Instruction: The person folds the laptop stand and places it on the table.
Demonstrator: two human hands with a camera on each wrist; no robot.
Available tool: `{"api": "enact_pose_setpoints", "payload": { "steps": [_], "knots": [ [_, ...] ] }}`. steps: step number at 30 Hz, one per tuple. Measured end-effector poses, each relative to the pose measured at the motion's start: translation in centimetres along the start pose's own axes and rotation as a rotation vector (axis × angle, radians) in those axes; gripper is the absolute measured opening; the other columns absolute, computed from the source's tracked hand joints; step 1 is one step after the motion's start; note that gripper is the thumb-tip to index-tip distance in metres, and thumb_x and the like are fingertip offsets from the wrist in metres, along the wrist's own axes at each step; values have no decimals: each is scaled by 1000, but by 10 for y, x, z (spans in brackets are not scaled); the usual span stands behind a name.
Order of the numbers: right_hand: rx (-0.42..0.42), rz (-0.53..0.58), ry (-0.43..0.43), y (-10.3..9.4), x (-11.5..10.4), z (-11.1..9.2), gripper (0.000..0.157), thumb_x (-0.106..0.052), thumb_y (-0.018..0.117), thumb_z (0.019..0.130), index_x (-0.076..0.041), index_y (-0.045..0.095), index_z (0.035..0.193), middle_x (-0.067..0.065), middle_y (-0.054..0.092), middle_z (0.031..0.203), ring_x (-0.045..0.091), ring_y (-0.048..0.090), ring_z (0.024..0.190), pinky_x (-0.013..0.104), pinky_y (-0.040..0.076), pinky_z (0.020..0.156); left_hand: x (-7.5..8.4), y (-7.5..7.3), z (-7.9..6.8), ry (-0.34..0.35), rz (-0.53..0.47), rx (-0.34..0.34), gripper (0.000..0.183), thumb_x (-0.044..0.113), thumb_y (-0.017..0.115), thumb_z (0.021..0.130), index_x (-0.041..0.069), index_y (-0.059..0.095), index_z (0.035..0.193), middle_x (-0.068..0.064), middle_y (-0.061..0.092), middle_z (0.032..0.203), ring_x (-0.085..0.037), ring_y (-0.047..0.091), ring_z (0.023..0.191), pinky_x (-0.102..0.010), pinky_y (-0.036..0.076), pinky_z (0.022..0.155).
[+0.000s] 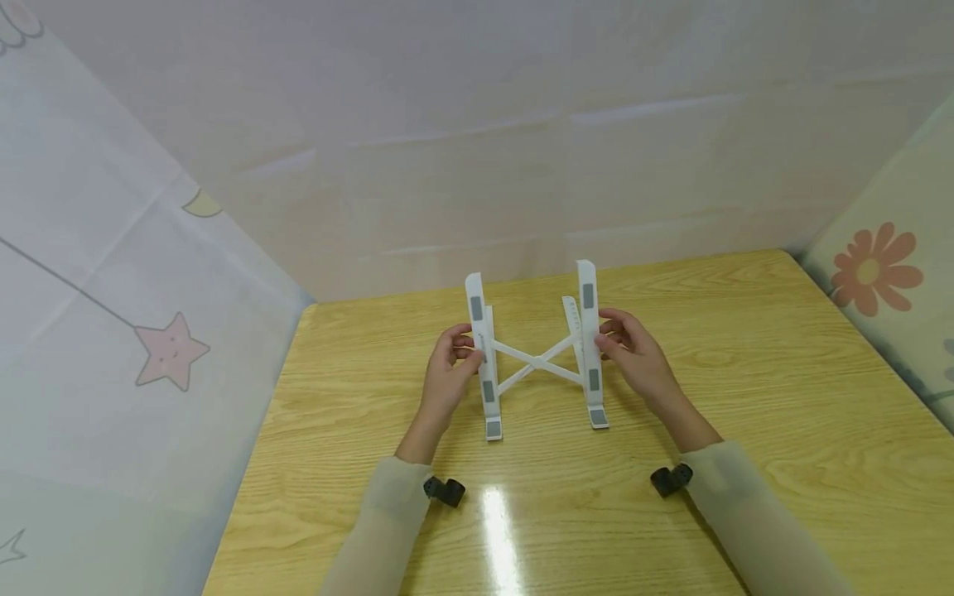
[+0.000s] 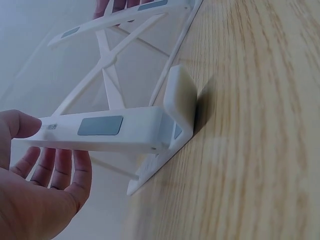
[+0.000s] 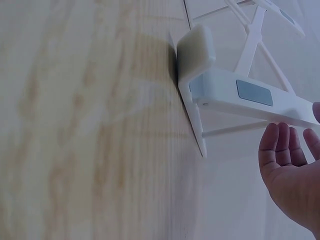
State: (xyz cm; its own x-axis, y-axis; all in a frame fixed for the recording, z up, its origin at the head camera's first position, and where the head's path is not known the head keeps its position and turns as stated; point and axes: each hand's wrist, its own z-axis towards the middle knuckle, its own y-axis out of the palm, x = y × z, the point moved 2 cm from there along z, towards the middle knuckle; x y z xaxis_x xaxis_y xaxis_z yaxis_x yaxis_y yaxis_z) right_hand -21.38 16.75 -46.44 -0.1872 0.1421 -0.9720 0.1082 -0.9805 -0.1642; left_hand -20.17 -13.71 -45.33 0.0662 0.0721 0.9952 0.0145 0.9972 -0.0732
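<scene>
A white folding laptop stand stands spread on the table, its two long rails joined by crossed bars. Grey pads dot the rails, and each front end has an upturned lip. On the left rail, my left hand holds with the thumb on top and the fingers beneath. My right hand holds the right rail at about its middle. In the right wrist view its fingers curl below the rail, and the thumb is mostly cut off by the frame edge.
The wooden table carries the stand near its back half. A pale cloth wall rises behind, with printed cloth on both sides. Small black cameras sit on both wrists.
</scene>
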Motion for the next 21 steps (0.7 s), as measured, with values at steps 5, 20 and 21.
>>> {"api": "enact_pose_setpoints", "payload": {
  "steps": [5,20,21],
  "knots": [
    [2,-9,20,2,0,1,45,-15,60,103,-3,47,145,14,51,114,15,55,99,25,57,82,-14,-2,5,25,-1,2,48,1,65,95,4,53,141,-12,53,117,-20,55,99,-22,55,77],
    [0,-51,30,3,1,6,47,-6,61,101,-5,45,145,12,53,109,18,55,97,30,57,79,-4,-2,5,-13,29,-30,52,-3,65,95,2,50,144,-14,52,121,-21,57,98,-45,60,85],
    [0,-54,33,3,1,6,47,-6,61,101,-6,44,145,12,53,109,18,55,97,31,57,79,-2,-2,5,-16,32,-34,52,-3,65,95,1,49,145,-15,52,121,-23,57,98,-49,59,87]
  ]
}}
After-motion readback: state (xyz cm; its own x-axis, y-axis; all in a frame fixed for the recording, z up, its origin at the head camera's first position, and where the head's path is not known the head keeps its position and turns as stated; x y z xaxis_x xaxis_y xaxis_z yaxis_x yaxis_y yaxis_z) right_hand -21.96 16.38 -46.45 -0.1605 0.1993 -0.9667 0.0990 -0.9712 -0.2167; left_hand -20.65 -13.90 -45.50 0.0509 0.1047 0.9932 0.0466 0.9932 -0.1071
